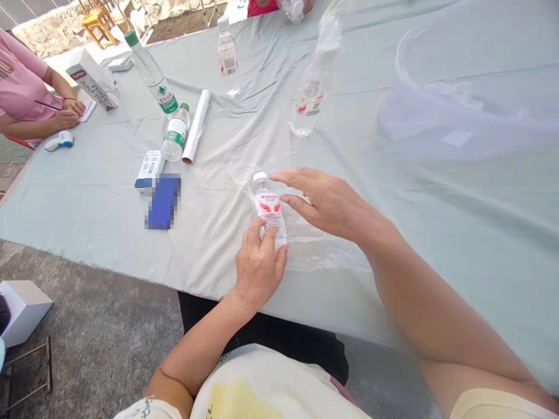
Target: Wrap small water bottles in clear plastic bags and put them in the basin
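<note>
A clear water bottle (268, 205) with a white cap and a white-and-red label lies or leans on a sheet of clear plastic film (323, 247) on the cloth. My left hand (258, 265) holds its lower end, fingers bent over the base. Beside the cap and upper label hovers my right hand (325, 201), its fingers stretched out and apart from the thumb, holding nothing. Whether its fingertips touch the bottle or the film, I cannot tell. Part of the bottle's base is hidden behind my left fingers.
Left of me are a pixelated blue item (163, 202), a small box (149, 169), green-labelled bottles (176, 132) and a film roll (196, 125). Farther back stand a bottle (227, 55) and a film-wrapped bottle (311, 96). A translucent tub (399, 81) is right; a person (26, 81) writes at left.
</note>
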`<state>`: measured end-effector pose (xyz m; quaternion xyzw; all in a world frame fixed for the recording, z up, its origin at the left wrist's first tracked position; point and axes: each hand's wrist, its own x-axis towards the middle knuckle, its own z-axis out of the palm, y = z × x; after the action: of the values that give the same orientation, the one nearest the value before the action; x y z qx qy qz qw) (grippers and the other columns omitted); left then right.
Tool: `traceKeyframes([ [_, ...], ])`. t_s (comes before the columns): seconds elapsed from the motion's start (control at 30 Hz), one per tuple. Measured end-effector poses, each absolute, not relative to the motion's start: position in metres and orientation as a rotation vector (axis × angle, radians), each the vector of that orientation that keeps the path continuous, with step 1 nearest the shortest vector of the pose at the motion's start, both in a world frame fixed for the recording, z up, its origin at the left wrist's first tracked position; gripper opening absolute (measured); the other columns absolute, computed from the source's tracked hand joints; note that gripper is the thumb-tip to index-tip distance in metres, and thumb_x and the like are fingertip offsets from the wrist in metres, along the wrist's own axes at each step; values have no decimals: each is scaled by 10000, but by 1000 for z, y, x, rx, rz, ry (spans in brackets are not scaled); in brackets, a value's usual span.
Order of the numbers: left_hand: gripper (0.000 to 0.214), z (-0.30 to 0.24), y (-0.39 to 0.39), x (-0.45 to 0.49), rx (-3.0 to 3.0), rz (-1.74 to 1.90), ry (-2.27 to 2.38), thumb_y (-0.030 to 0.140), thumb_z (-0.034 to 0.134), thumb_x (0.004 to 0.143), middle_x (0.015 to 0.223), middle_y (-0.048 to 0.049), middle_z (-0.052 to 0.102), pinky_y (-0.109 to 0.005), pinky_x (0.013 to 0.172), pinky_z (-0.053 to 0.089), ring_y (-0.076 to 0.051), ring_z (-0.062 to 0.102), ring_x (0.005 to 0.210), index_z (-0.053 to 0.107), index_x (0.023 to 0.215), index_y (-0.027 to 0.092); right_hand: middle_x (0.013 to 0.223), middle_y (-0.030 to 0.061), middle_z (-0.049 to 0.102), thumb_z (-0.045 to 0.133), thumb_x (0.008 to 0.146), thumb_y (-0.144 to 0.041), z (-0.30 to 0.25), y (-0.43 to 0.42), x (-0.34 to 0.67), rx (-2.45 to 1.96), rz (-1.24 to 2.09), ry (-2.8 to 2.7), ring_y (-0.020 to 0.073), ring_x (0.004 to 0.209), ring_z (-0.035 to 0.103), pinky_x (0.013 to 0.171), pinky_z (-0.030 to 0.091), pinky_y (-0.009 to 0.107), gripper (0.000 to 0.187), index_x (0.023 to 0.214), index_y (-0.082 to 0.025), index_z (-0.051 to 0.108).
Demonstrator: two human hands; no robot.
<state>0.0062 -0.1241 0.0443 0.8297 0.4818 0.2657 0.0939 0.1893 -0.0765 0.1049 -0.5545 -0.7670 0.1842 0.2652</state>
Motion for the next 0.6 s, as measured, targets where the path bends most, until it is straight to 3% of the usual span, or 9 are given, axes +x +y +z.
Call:
traceKeyframes([
  [0.13, 392, 43, -126, 12, 2599, 757, 1391, 290, 508, 962, 1364, -248, 538, -396, 723, 605, -330, 642, 1129, 496, 1324, 142, 1131, 128, 635, 569, 961, -428, 111, -47, 151, -1321, 287, -2390, 246, 1007, 562, 784, 463, 328, 313, 1081, -241, 789],
  [0.23, 431, 43, -130, 16, 2648, 704, 1387, 311, 509, 962, 1408, -268, 511, -399, 708, 609, -364, 609, 1204, 484, 1354, 134, 958, 132, 619, 602, 935, -497, 106, -27, 147, -1402, 314, -2500, 231, 926, 547, 696, 411, 294, 361, 913, -211, 822],
  [0.4, 464, 43, -134, 28, 2682, 565, 1409, 310, 565, 931, 1443, -215, 520, -372, 664, 613, -316, 672, 1074, 510, 1372, 175, 943, 75, 666, 538, 946, -453, 83, -1, 193, -1537, 590, -2154, 196, 879, 585, 705, 392, 272, 369, 1146, -248, 773],
  [0.5, 482, 46, -133, 36, 2688, 477, 1382, 305, 615, 900, 1452, -184, 528, -357, 566, 589, -278, 687, 911, 540, 1365, 198, 944, 53, 702, 510, 933, -449, 69, 7, 216, -1661, 774, -1934, 194, 866, 607, 747, 420, 284, 391, 1111, -222, 773],
  [0.6, 468, 48, -131, 42, 2720, 405, 1347, 299, 639, 885, 1460, -159, 533, -360, 495, 557, -256, 659, 811, 571, 1336, 194, 906, 50, 712, 555, 880, -335, 59, 10, 227, -1829, 757, -1893, 204, 855, 632, 767, 433, 297, 376, 1168, -192, 750],
])
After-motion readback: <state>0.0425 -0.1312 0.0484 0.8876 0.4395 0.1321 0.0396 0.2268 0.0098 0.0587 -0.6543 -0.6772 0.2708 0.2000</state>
